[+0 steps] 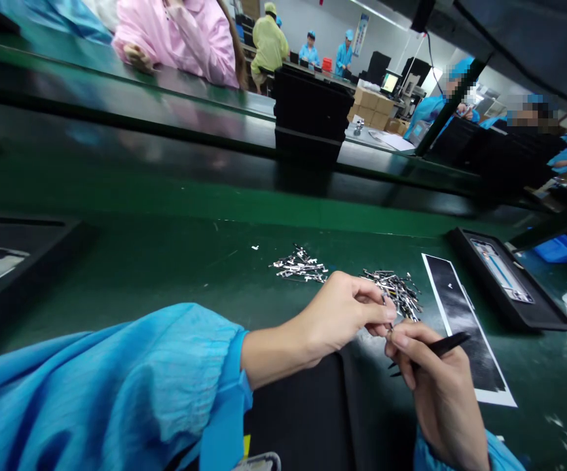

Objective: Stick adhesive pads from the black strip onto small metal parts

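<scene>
My left hand reaches in from the left in a blue sleeve, its fingertips pinched on a tiny metal part. My right hand meets it from below right and grips black tweezers, whose points lie at the pinched part. Just beyond the fingers lies a heap of small silvery metal parts. A second heap of the same parts lies further left on the green bench.
A black strip with a white border lies right of my hands, beside a black tray. Another black tray sits at the left edge. Stacked black trays stand on the conveyor beyond. Several people work at benches behind.
</scene>
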A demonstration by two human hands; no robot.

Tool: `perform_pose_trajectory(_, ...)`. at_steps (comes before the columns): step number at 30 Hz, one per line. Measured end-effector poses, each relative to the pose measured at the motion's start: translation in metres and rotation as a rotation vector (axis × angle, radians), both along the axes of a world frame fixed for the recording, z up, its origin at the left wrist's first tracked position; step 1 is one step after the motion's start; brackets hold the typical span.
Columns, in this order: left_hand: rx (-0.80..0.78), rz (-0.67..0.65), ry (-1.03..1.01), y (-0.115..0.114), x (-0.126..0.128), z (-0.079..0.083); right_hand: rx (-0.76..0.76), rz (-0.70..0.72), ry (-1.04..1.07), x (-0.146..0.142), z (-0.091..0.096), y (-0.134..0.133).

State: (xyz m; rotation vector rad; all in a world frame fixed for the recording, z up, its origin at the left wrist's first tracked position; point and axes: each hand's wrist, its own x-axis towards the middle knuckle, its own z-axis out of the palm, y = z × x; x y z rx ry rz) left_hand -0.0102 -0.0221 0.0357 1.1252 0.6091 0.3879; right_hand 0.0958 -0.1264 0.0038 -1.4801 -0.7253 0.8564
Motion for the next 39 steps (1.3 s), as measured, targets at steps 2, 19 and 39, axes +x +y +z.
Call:
perform_pose_trajectory(2, -0.006, 0.008, -0.015, -0.003, -0.004, 0.003, 0.037, 0.017, 0.029, -0.003, 0.000, -0.002)
perform_pose_trajectory(19, 0.407, -0.001, -0.072, -0.022, -0.041, 0.013, 0.164, 0.024, -0.315, -0.017, 0.002, -0.026)
perform_pose_trajectory(39, -0.149, -0.052, 0.055, -0.035, -0.034, 0.015, -0.079, 0.085, -0.122, -0.025, 0.007, -0.042)
